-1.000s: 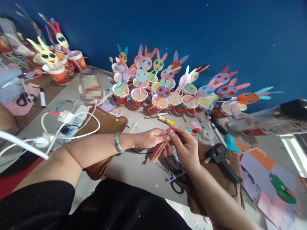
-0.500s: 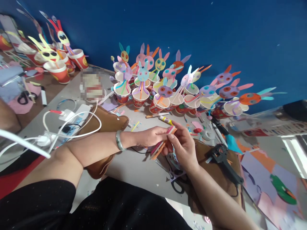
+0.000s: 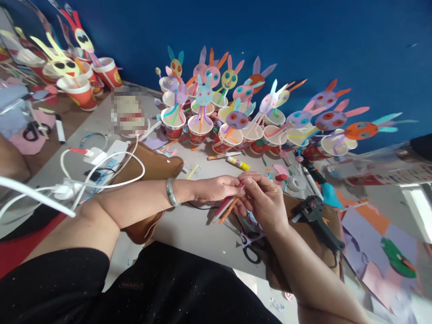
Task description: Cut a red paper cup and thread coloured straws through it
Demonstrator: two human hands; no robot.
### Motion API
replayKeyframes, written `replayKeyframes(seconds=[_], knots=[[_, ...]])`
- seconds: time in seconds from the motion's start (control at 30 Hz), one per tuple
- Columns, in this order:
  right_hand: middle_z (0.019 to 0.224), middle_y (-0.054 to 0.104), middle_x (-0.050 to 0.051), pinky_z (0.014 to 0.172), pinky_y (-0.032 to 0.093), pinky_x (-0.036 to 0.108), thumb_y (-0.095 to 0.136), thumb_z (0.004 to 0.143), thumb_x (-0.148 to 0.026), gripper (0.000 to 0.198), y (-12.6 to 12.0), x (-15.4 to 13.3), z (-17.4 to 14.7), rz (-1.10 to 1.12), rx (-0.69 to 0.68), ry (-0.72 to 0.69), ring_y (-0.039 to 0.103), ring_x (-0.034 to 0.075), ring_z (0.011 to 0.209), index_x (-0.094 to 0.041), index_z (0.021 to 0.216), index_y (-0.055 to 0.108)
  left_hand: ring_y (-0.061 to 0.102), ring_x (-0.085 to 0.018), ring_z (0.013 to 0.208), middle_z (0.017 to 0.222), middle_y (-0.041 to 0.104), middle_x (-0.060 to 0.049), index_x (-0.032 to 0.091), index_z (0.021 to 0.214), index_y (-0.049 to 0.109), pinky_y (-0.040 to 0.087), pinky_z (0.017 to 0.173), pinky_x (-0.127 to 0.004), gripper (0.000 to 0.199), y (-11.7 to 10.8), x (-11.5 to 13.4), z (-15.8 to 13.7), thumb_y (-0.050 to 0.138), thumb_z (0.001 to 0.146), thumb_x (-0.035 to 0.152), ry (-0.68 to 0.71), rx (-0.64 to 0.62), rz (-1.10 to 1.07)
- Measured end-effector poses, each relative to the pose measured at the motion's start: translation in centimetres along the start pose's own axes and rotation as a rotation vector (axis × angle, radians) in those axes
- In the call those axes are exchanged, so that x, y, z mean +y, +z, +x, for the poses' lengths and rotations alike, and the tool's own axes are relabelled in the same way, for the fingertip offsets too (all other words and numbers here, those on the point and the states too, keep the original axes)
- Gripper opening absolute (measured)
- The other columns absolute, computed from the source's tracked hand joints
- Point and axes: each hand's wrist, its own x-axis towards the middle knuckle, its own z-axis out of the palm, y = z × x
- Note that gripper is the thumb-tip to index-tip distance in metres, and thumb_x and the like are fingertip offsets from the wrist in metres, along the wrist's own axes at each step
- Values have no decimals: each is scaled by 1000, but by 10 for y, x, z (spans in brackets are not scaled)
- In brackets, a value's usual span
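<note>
Both hands meet over the table, closed on a small bundle of coloured strips (image 3: 225,208), pink, pale and orange, that look like folded paper. My left hand (image 3: 218,188), with a bangle on the wrist, pinches the bundle from the left. From the right, my right hand (image 3: 268,198) grips its upper end between thumb and fingers. The strips' lower ends point down and left, and the fingers hide part of them. Scissors (image 3: 251,254) lie just below my right hand. A yellow glue stick (image 3: 238,163) rests beyond the hands.
Paper cups (image 3: 200,130) with paper rabbit figures stand along the blue wall. A black glue gun (image 3: 319,220) lies on a brown cushion at right. White cables (image 3: 114,191) and a power strip (image 3: 116,153) are at left. A large clear bottle (image 3: 374,166) lies at far right.
My hands have shifted slightly right, and the strips have fanned a little apart at their lower ends. My right thumb now lies higher on the bundle. The view has moved slightly.
</note>
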Motion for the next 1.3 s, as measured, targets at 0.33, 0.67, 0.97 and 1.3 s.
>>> replayKeyframes(seconds=[0.33, 0.67, 0.97, 1.3], knots=[[93, 74, 5, 84, 57, 39, 74, 89, -47, 26, -1, 0, -1, 5, -1, -52, 72, 21, 89, -22, 81, 75, 61, -10, 62, 68, 61, -2, 14, 78, 54, 50, 60, -22, 20, 10, 6, -9, 43, 93, 9, 46, 36, 121], [90, 75, 4, 81, 58, 39, 69, 92, -48, 27, 0, -3, 1, -151, -39, -112, 71, 21, 86, -23, 82, 73, 28, -3, 43, 62, 43, 7, 18, 83, 48, 19, 41, -15, 5, 11, 1, -6, 47, 86, 15, 1, 107, 76], [120, 74, 15, 91, 54, 48, 59, 96, -40, 34, -77, -36, -28, -1191, -144, -235, 67, 34, 112, -22, 122, 71, 21, -2, 39, 57, 37, 8, 18, 80, 45, 12, 39, -16, 12, 12, 22, -7, 43, 76, 7, -38, 252, 44], [94, 77, 18, 59, 48, 43, 60, 88, -40, 24, -161, -9, -66, -1560, -16, 347, 73, 36, 81, -28, 102, 75, 21, -2, 40, 59, 32, 10, 17, 84, 48, 15, 40, -15, 16, 19, 26, -8, 38, 94, 9, 22, 385, 54]])
